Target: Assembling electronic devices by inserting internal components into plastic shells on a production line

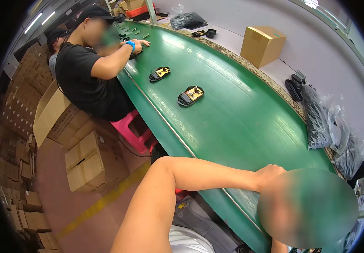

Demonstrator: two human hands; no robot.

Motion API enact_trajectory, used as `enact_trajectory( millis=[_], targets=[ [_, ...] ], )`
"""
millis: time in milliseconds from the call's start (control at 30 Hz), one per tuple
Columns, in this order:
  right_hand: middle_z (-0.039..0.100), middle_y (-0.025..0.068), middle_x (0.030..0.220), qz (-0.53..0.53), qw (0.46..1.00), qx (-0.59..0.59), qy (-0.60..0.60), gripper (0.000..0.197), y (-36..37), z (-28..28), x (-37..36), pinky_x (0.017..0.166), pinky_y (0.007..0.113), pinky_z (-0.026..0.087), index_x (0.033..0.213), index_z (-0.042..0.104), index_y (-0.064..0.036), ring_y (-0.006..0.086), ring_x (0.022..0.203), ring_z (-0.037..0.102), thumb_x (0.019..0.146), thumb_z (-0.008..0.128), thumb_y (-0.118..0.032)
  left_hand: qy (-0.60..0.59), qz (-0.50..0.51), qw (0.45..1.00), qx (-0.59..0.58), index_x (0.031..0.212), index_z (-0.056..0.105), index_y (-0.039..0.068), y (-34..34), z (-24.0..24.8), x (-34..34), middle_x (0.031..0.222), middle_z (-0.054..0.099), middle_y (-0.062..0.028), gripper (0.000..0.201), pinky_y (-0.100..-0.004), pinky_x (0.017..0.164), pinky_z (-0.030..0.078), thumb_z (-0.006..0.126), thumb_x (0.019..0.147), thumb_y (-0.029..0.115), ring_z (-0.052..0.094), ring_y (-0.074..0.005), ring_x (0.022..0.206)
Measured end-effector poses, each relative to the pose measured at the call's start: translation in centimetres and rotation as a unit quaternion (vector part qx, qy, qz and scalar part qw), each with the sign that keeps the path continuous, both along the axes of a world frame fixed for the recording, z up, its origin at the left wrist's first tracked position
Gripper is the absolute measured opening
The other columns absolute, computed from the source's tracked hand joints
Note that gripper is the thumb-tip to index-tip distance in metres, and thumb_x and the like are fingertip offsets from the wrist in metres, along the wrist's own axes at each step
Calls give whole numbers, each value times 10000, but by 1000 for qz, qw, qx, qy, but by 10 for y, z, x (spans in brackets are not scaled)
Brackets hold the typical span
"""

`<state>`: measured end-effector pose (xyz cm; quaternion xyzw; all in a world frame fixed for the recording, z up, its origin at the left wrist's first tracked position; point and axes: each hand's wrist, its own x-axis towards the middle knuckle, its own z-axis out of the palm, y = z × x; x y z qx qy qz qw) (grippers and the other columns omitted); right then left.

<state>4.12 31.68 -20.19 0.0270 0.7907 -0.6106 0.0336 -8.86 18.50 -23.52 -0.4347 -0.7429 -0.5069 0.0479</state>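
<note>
My left hand [269, 173] is over the green belt [241, 126] at the right, its forearm reaching across from the lower edge. Its knuckles are bent and the fingers look curled, but a blurred oval covers their tips and whatever they hold. Of my right arm only a bit of skin shows below that oval; the hand itself is hidden. Farther up the belt lie two opened computer mice with yellow circuit boards, a nearer mouse [190, 96] and a farther mouse [159, 74]. Both lie apart from my hands.
A co-worker [93, 63] in black sits at the belt's far left, hands on dark parts. Beyond the belt's right edge stand a cardboard box [261, 45] and plastic bags [317, 114] of black parts. Cartons [93, 162] and a pink stool [132, 131] stand at left.
</note>
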Motion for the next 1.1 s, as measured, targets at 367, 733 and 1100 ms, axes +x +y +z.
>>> enact_trajectory(
  millis=[367, 733, 1100],
  targets=[
    [686, 86, 937, -49, 992, 104, 45, 579, -4, -2, -6, 517, 200, 442, 1345, 521, 66, 73, 597, 580, 821, 758, -3, 78, 68, 994, -46, 920, 541, 44, 5, -5, 13, 651, 634, -151, 209, -494, 470, 499, 617, 965, 233, 632, -398, 547],
    [626, 62, 787, -91, 947, 283, 118, 482, 9, -8, -13, 501, 276, 411, 1154, 573, -12, 137, 507, 527, 765, 841, -105, -47, -9, 999, 5, 957, 543, 22, 6, -3, 17, 722, 665, -204, 184, -528, 594, 523, 605, 959, 195, 648, -446, 650],
    [613, 72, 992, -104, 940, 283, 160, 455, 6, -11, -12, 547, 256, 403, 1201, 544, 32, 108, 628, 505, 823, 772, -81, -45, -34, 998, -3, 1034, 561, 31, 2, -1, 18, 894, 682, -182, 198, -502, 622, 545, 617, 851, 83, 668, -406, 704]
  ],
)
